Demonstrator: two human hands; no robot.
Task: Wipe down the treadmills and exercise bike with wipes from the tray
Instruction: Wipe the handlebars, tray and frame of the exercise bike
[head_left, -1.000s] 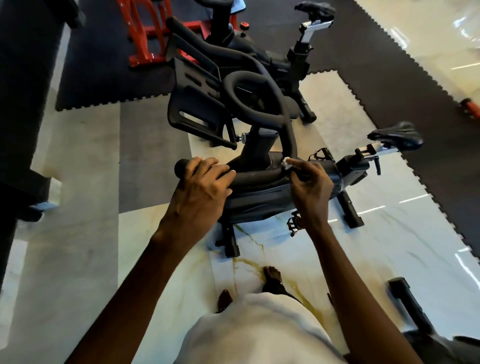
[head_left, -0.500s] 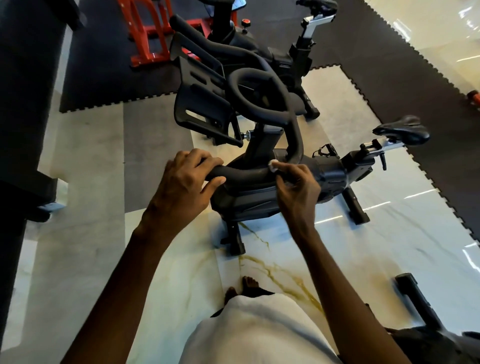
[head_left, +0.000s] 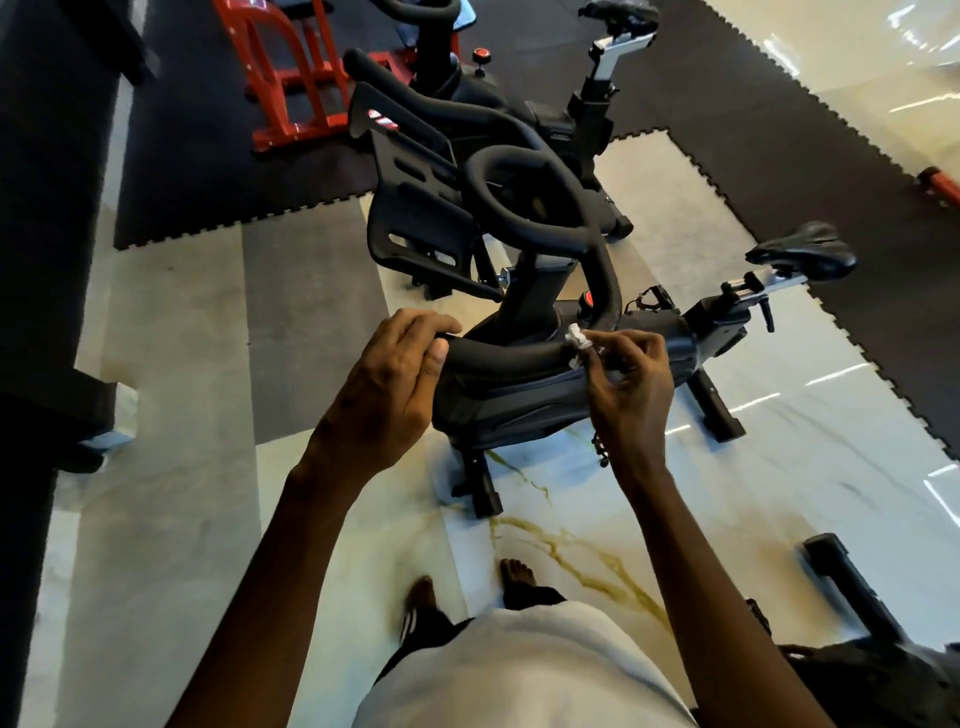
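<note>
The left hand (head_left: 389, 374) curls round the near end of the handlebar (head_left: 509, 356) of the bike (head_left: 524, 402), which stands on the floor (head_left: 779, 467), while the right hand (head_left: 631, 387) pinches a crumpled white wipe (head_left: 578, 340) against that bar.

Ahead of you, a red steel frame (head_left: 298, 127) stands on the black interlocking mat (head_left: 182, 171) (its edge is jigsaw-cut). Nearer you lies pale marble floor (head_left: 779, 467), veined yellow, with a grey strip (head_left: 306, 322) alongside.
</note>
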